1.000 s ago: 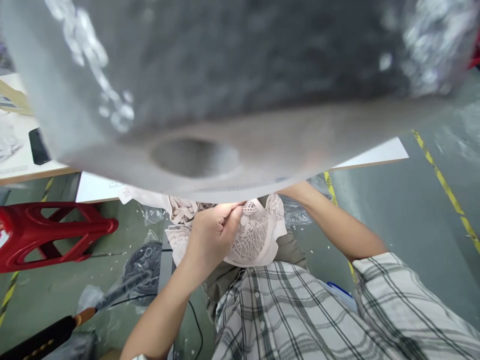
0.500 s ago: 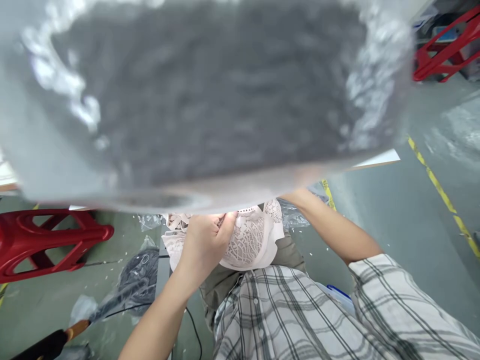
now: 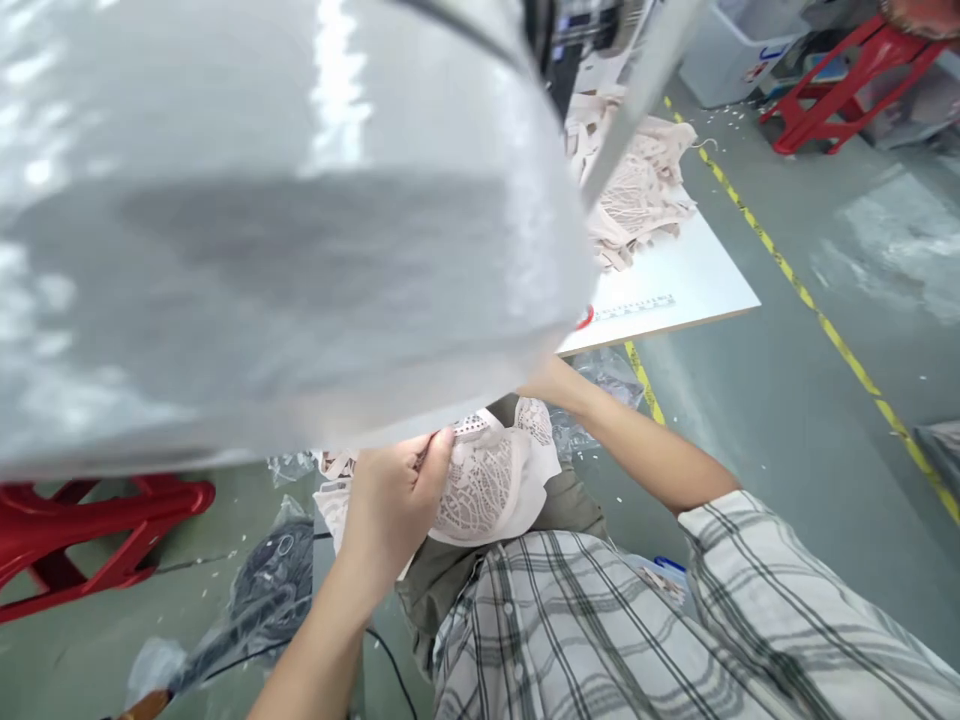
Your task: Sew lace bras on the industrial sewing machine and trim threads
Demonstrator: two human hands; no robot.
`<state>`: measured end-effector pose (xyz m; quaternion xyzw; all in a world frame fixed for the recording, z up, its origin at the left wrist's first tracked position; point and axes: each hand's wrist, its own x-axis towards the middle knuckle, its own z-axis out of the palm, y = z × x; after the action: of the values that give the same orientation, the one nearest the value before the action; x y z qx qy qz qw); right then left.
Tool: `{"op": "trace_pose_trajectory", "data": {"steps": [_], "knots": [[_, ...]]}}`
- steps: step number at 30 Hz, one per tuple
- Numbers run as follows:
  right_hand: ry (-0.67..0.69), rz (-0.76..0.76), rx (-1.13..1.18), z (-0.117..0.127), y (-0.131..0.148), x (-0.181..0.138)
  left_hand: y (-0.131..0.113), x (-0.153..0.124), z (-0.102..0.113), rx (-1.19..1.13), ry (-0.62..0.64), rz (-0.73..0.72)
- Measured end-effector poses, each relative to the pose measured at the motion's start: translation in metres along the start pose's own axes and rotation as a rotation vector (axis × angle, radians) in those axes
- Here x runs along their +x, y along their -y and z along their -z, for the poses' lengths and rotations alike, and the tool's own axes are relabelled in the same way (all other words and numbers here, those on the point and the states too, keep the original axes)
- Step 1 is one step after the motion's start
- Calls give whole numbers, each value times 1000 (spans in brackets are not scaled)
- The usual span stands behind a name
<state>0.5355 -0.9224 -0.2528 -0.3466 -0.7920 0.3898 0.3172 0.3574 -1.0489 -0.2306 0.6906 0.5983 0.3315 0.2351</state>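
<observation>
A pale pink lace bra [image 3: 480,485] lies over my lap. My left hand [image 3: 397,490] is closed on its upper edge, thumb on top, beside a strip with a row of small dark dots. The near lace cup faces up, and more of the bra shows on both sides of that hand. Of my right hand [image 3: 549,378] only the wrist end shows; its fingers are hidden behind a large, blurred, glossy grey-white machine body [image 3: 315,260] close to the camera. Whether those fingers hold anything is not visible.
On the white tabletop [image 3: 697,275] at right lie a heap of pale pink lace pieces [image 3: 637,190], a printed ruler scale and something red. Red stools [image 3: 97,530] stand left and far right. Plastic bags [image 3: 274,575] lie on the floor, which has yellow tape.
The view has turned, so the machine body sits further left and the tabletop with the lace heap now shows. My left hand keeps its hold on the bra.
</observation>
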Motion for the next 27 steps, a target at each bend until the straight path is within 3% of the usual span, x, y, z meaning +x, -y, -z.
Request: {"op": "trace_pose_trajectory", "data": {"steps": [6, 27], "knots": [[-78, 27, 115, -1, -4, -3, -2, -6, -3, 143, -20, -26], [-130, 130, 158, -9, -13, -5, 4, -20, -14, 210, -171, -102]]}}
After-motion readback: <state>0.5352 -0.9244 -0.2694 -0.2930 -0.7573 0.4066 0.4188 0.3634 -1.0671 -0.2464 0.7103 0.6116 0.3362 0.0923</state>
